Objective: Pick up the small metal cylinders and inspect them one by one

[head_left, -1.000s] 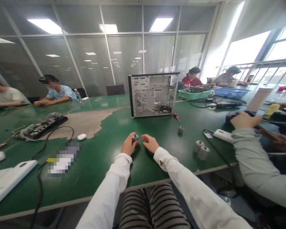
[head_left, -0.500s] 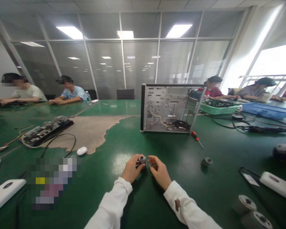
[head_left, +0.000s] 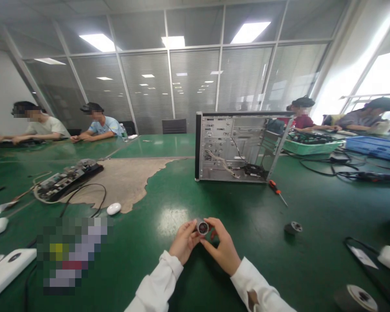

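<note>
In front of your hands, the dark green tabletop (head_left: 143, 260) runs up to the open silver metal computer case with a black front (head_left: 198, 147), well apart from your fingers. On your right, the orange-and-black screwdriver (head_left: 274, 187) lies near the case's lower corner, a second grey metal cylinder (head_left: 293, 228) sits nearer you, and a larger-looking grey cylinder (head_left: 355, 298) is at the lower right. On your left, an oval white case (head_left: 113, 209) lies at the tan patch's edge. Your left hand (head_left: 183, 240) is clamped, thumb and fingers, on a small grey metal cylinder (head_left: 203, 227), its hollow end facing you. Your right hand (head_left: 224, 247) curves around its other side, thumb and forefinger parted; whether they press on it, I cannot tell.
</note>
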A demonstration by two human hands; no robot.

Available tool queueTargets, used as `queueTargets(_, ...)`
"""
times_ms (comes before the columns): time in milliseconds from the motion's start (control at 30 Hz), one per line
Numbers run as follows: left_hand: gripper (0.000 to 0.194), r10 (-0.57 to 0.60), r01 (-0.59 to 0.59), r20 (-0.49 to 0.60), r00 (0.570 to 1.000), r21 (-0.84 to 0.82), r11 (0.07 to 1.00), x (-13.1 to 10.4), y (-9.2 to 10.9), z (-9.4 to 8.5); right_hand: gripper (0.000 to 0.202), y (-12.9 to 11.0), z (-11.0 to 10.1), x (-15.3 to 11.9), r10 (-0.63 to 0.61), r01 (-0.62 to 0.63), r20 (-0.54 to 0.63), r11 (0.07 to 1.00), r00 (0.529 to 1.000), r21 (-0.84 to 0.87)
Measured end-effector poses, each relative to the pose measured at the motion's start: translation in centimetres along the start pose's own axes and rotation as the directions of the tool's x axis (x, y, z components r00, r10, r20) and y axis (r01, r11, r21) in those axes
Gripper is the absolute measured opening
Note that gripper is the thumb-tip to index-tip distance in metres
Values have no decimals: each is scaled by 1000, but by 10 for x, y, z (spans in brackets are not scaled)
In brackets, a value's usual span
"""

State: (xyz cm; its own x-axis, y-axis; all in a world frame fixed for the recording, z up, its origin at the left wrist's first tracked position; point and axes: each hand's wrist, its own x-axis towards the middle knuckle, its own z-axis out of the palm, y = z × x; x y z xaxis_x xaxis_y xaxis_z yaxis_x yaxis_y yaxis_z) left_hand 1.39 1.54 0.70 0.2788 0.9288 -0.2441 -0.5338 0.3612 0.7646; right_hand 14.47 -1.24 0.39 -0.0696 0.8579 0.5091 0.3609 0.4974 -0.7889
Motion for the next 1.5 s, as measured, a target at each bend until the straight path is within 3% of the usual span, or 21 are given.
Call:
queueTargets(167,24,-75,77,115,991,-17,997,-7,-3,8,35,-1,-2,1,-12,11,-60,1000,998,-25)
queueTargets(400,24,-122,134,297,947,-20,991,-16,-3,1,34,-15,-8,0,-52,48,-69,997,996,-58)
queueTargets(533,31,-166,200,291,942,-91,976,-22,-5,0,35,-17,-10,-1,-40,40,-29,999,999,-2)
queueTargets(667,50,-202,260,280,939,-189,947,-31,-2,8,37,-8,-14,0,48,-39,-45,980,998,193)
queueTargets(833,63,-195,258,254,947,-245,935,-38,4,12,33,7,-19,0,224,-183,-87,924,971,337)
queueTargets(1000,62,-178,224,226,958,-201,954,-39,6,10,33,10,-18,-3,272,-238,-54,908,961,346)
queueTargets(1133,50,-75,83,139,987,-55,995,-33,-1,3,33,7,-16,-5,276,-247,-36,904,960,348)
queueTargets(1267,49,177,-178,25,984,258,950,-25,-10,-4,34,6,-13,-8,307,-295,35,866,951,403)
queueTargets(1400,57,417,-390,99,904,594,704,-26,-17,-8,36,9,-7,-12,339,-337,84,813,937,475)
queueTargets(1500,56,537,-519,232,811,709,478,-31,-19,-8,35,10,-3,-15,295,-299,76,861,953,411)
